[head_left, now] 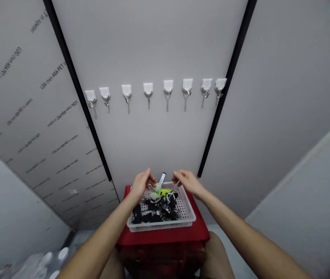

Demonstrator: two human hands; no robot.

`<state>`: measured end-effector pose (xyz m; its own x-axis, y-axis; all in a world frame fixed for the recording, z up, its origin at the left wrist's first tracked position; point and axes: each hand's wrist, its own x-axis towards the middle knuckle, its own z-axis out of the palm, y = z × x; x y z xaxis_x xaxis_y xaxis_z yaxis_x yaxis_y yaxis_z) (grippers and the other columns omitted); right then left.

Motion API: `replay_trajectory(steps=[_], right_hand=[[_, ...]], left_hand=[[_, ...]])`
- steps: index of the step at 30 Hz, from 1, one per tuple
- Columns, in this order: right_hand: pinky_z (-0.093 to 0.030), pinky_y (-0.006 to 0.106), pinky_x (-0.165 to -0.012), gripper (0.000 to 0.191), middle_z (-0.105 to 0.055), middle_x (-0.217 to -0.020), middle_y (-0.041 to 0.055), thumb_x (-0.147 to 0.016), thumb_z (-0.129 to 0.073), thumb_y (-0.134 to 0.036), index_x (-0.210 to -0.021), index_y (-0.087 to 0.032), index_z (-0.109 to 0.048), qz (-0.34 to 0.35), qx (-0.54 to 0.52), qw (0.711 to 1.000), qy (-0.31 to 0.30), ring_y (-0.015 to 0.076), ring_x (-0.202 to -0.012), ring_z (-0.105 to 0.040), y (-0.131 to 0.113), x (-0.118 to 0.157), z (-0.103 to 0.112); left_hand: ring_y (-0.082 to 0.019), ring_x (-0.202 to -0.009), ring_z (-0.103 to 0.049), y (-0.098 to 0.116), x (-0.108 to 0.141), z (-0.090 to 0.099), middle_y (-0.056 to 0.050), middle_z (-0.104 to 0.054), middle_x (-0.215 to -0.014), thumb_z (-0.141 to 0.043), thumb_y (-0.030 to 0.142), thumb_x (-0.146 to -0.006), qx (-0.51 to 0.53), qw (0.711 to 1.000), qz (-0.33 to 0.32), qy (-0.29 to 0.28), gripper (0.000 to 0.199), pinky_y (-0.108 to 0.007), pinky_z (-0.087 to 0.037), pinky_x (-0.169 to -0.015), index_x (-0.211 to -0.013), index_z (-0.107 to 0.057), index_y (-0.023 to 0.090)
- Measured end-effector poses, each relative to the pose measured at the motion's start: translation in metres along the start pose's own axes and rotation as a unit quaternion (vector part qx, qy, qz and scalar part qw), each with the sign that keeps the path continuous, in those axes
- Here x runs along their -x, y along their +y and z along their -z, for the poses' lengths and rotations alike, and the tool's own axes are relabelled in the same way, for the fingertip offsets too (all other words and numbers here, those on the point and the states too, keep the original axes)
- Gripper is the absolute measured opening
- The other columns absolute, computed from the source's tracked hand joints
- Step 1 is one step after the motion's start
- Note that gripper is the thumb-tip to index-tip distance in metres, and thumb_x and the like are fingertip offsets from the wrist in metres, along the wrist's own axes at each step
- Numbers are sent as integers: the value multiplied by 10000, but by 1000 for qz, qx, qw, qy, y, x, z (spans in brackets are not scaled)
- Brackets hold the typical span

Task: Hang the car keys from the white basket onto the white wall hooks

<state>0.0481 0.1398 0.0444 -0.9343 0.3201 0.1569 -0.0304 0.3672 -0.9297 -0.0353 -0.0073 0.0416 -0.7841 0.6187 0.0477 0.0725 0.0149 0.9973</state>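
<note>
A white perforated plastic basket point(188, 211) holds a jumbled pile of small black items point(153, 217) with several rings among them. My left hand point(142, 185) is over the basket's back left part, fingers curled, fingertips right beside a pale green checked soft item point(155, 192); whether they grip it is hard to see. Over the back right rim is my right hand point(187, 181), its fingers bent in and pressed together, with anything inside hidden. Between the hands lie a bright yellow piece point(165, 192) and a white strip with dark marks point(162, 178), which leans past the back rim.
Red cloth point(165, 236) covers the stand under the basket, close against my legs. Several white wall hooks point(148, 90) form a row on the grey panel point(153, 135) ahead. Black trim strips point(76, 77) frame it. White-capped bottles point(47, 259) stand at lower left.
</note>
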Motion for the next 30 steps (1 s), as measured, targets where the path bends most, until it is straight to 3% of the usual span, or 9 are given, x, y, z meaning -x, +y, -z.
replay_trajectory(steps=[3,6,9,12,19,22,25,27,30], right_hand=[[-287,229,-384,473,-299,-373,-39,-667,-157,-565,-403,-191,-272,5,-129,992,-10,73,-339,-302,-39,-18,9],[-214,196,-333,530,-213,-328,-63,-657,-87,-610,-369,-181,-204,15,-249,966,-67,46,-287,-202,-73,-27,14],[-186,191,-322,551,-197,-303,-68,-649,-63,-626,-361,-180,-206,8,-254,963,-90,40,-272,-169,-89,-29,14],[-170,190,-320,558,-185,-290,-72,-643,-55,-635,-358,-180,-209,-1,-237,968,-87,37,-266,-152,-91,-27,11],[-162,192,-318,555,-188,-289,-72,-651,-42,-625,-358,-185,-212,-25,-152,984,-88,40,-264,-163,-64,-21,-9],[-205,198,-348,536,-252,-297,-61,-673,-138,-590,-356,-178,-268,-17,-23,997,-72,47,-291,-232,-33,-13,-16],[-241,203,-400,439,-333,-355,-50,-662,-323,-511,-400,-162,-361,-15,127,992,-15,63,-362,-315,5,-1,-21],[-282,210,-449,333,-421,-440,-32,-644,-403,-443,-487,-153,-444,-12,180,983,21,85,-438,-385,28,7,-24],[-338,239,-576,220,-525,-652,18,-627,-459,-363,-662,-159,-533,31,213,976,13,128,-621,-463,51,17,-32]], left_hand=[[-38,-270,-298,52,-14,-11,30,-354,-317,-85,578,-665,85,992,8,-96,559,-178,-179,-332,-395,-328,154],[-29,-253,-248,88,-22,-22,36,-300,-280,-29,599,-653,111,981,-27,-156,588,-180,-129,-331,-367,-293,157],[-26,-258,-234,100,-24,-29,36,-291,-277,-23,611,-646,100,979,-40,-173,593,-183,-122,-337,-367,-285,159],[-26,-261,-226,98,-23,-30,40,-278,-277,-19,625,-634,82,983,-35,-162,593,-184,-120,-342,-371,-280,162],[-36,-280,-265,63,-15,-23,34,-315,-304,-32,595,-656,47,988,2,-148,584,-182,-169,-346,-380,-308,161],[-50,-331,-339,27,-8,-14,33,-386,-364,-155,560,-666,-30,992,20,-119,523,-188,-258,-386,-438,-384,149],[-71,-439,-399,-19,4,0,35,-435,-442,-384,430,-632,-179,983,-5,-39,325,-194,-307,-460,-509,-449,136],[-85,-516,-427,-46,13,8,25,-479,-516,-431,344,-619,-240,971,-19,-2,220,-196,-322,-503,-571,-482,136],[-105,-615,-455,-71,25,13,2,-527,-638,-432,291,-625,-276,960,-41,-6,168,-208,-341,-568,-660,-517,150]])
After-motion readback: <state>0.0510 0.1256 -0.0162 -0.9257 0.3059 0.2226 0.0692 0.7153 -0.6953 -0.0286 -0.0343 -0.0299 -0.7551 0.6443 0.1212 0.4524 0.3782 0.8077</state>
